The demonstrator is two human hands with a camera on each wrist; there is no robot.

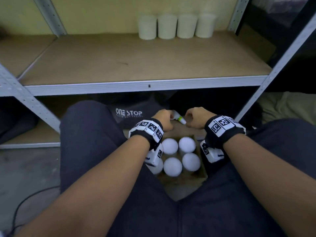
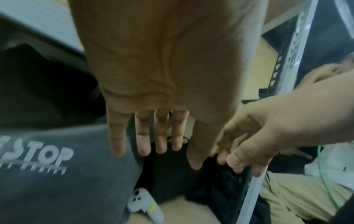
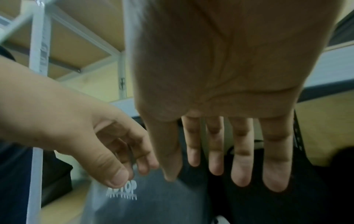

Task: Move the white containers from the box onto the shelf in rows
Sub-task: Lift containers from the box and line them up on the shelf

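Pale yellow-green wall (image 1: 82, 12) behind grey metal racking, perforated uprights (image 1: 49, 14). Brown board decks. Dark bag (image 1: 130, 113) printed "ONE STOP" on lower level. Grey concrete floor (image 1: 29, 168), black cable (image 1: 25, 200) lying across it. Beige fabric (image 1: 289, 106) at right. Dim, flat light.
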